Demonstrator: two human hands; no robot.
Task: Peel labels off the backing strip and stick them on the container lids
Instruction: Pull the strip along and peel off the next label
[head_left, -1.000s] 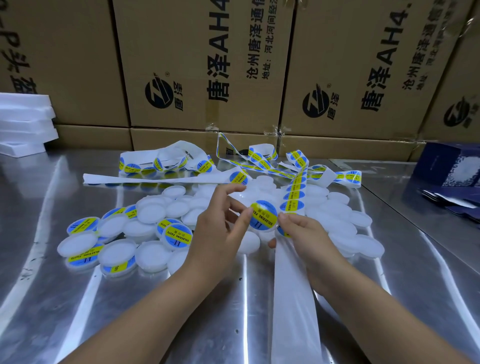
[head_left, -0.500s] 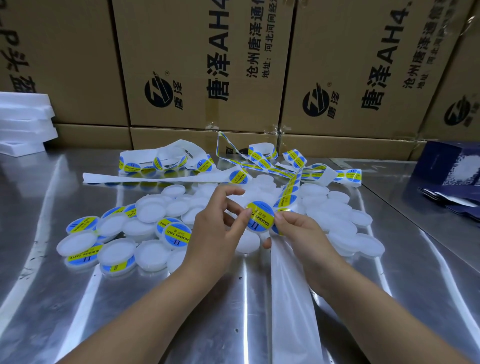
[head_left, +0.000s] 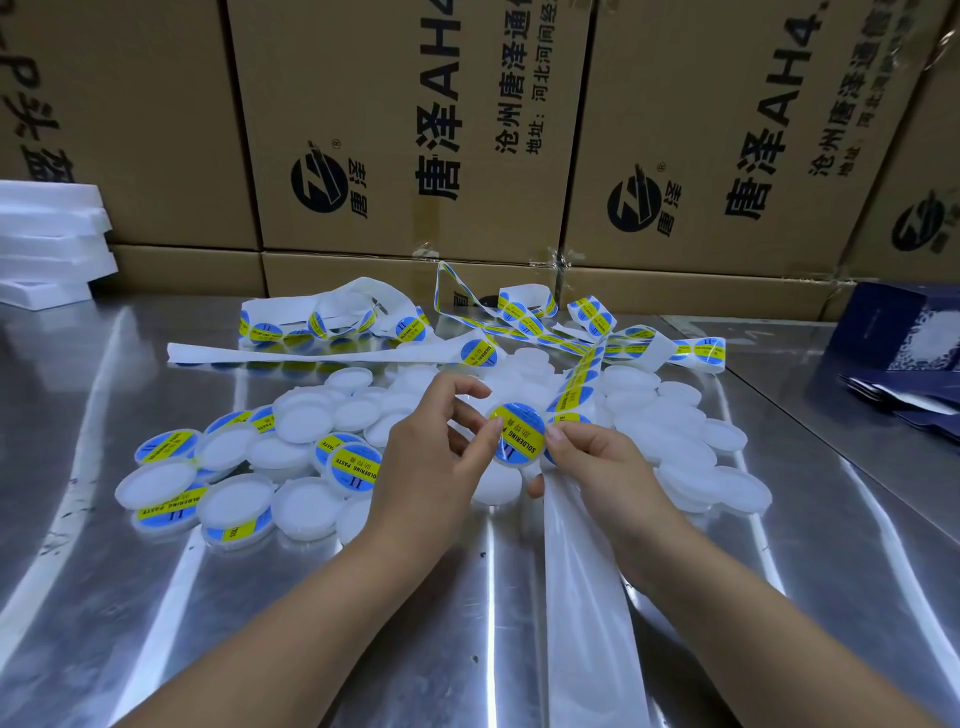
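Note:
My left hand (head_left: 431, 462) pinches a round lid carrying a blue and yellow "SOLDERING PASTE" label (head_left: 516, 431), thumb on its left edge and fingers behind it. My right hand (head_left: 597, 467) grips the white backing strip (head_left: 582, 597), and its thumb tip touches the label's right edge. From that hand the strip runs toward me bare and away from me with more labels (head_left: 576, 387) on it. Beneath both hands lies a heap of white lids (head_left: 675, 431). Several labelled lids (head_left: 353, 465) sit to the left.
Everything rests on a shiny metal table (head_left: 363, 623). Coiled label strips (head_left: 332, 322) lie behind the heap. Cardboard boxes (head_left: 415, 130) wall off the back. White foam trays (head_left: 47, 244) are stacked far left, and a dark blue box (head_left: 904, 327) with flat sleeves sits at the right.
The labelled lid has drifted slightly left between my hands. The strip's labelled part has lifted and twisted beside my right hand. My right thumb has closed on the label's edge.

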